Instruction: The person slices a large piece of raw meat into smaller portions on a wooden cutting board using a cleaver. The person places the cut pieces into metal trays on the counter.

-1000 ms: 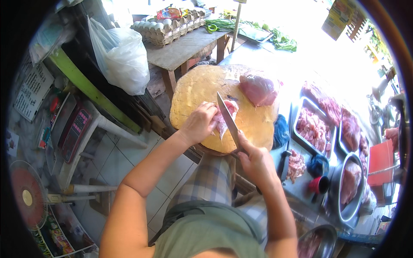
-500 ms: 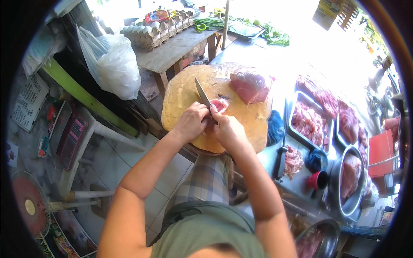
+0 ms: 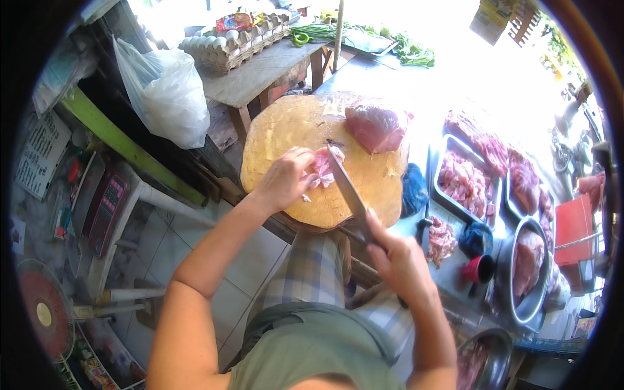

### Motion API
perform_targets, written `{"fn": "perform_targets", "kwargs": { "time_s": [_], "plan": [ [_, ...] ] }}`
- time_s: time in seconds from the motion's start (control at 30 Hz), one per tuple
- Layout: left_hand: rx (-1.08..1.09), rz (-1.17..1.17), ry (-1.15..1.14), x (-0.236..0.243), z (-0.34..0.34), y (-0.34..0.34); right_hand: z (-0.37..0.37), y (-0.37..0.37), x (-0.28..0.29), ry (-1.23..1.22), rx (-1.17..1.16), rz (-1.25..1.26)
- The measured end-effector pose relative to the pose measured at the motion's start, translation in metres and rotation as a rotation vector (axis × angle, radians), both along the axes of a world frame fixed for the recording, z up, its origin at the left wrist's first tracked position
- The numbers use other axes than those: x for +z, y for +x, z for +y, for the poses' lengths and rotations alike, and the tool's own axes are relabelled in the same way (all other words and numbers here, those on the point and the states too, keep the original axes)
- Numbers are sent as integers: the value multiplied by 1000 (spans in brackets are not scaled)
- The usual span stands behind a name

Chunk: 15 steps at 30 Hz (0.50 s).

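Observation:
A round wooden chopping board (image 3: 272, 140) lies in front of me. On its middle, a small piece of pink meat (image 3: 321, 170) is pinched by the fingers of my left hand (image 3: 284, 179). My right hand (image 3: 398, 259) grips the handle of a knife (image 3: 351, 194), held past the board's near right edge. The blade slants up and left across the board, its tip over or against the right side of the meat piece; actual contact cannot be made out. A large raw meat chunk (image 3: 378, 127) sits at the board's far right. A small pale scrap lies below my left fingers.
To the right, a metal tray (image 3: 434, 179) holds cut meat, beside a meat pile (image 3: 442, 242), a red cup (image 3: 479, 269) and a metal basin (image 3: 541, 312). A white plastic bag (image 3: 174, 104) hangs at left; egg trays (image 3: 242, 53) stand on the wooden table beyond.
My hands have parted. The knife, earlier pointing up and left between both hands, is now in my right hand, drawn back right and nearer. More of the meat piece shows.

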<state>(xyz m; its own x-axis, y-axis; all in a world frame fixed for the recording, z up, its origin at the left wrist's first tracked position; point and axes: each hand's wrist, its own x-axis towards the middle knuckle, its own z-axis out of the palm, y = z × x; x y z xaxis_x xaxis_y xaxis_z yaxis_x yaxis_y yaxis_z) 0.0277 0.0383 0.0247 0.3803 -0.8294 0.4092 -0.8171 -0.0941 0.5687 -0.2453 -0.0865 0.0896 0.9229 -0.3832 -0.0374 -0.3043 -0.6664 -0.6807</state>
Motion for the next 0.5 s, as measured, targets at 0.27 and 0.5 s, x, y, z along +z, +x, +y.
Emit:
{"fn": "perform_targets", "kwargs": {
  "time_s": [0.27, 0.5],
  "plan": [
    [1, -97, 0, -13, -28, -1, -13, 48, -34, -166, 35, 39],
    [0, -96, -9, -25, -36, 6, -24, 110, -54, -265, 50, -30]
  ]
}}
